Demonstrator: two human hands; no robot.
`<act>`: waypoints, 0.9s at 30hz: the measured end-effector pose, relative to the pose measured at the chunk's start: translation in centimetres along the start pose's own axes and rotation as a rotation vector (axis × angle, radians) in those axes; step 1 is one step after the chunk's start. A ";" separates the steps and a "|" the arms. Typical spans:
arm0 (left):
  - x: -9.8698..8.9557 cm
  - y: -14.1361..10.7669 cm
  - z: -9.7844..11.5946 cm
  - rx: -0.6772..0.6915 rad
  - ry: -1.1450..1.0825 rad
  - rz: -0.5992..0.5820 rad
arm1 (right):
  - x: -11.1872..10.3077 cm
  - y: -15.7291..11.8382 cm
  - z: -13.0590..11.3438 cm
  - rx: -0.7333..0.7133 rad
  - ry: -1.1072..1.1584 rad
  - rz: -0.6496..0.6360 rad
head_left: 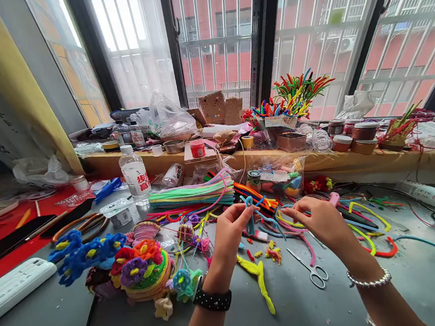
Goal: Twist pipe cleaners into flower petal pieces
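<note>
Pinched between the thumb and fingers of my left hand (232, 228) is a light-blue pipe cleaner (248, 201), bent into loops that stick up above and hang below the fingertips. My right hand (317, 220) is a short way to the right, its thumb and fingers pressed together at about the same height. What those fingers hold, if anything, cannot be made out among the coloured strands behind them. Below the hands lie a yellow pipe cleaner piece (260, 277) and small silver scissors (313, 270). Red and yellow scraps (273, 254) are scattered between.
Fuzzy flowers (137, 270) are clustered left of my left arm. Behind the hands lies a bundle of pastel pipe cleaners (193, 193), beside a water bottle (134, 176). A white power strip (16, 287) lies at far left. Jars (364, 133) line the window ledge.
</note>
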State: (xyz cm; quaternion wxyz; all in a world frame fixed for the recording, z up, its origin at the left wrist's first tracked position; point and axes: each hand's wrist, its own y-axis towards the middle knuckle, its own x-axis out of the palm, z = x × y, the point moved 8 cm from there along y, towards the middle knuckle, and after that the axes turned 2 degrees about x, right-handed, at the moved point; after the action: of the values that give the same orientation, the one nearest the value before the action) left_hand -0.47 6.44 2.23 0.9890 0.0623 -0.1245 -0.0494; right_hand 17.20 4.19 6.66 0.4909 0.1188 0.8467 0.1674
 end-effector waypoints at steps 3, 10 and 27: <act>0.3 0.0 -0.1 0.003 0.008 -0.038 | 1.8 -0.4 -2.2 -0.048 0.369 -0.197; 0.7 -0.1 0.1 0.027 0.036 -0.068 | 2.6 -0.6 -3.5 -0.083 0.437 -0.208; -0.4 -0.2 1.5 0.181 0.210 0.087 | 0.0 -2.0 -5.5 -0.262 0.250 -0.338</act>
State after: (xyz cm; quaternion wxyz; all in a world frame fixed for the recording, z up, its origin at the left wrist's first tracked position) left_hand -1.27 6.17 3.50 0.9882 0.1506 -0.0267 0.0119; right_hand 12.37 1.41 8.42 0.4143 -0.1110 0.8798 0.2048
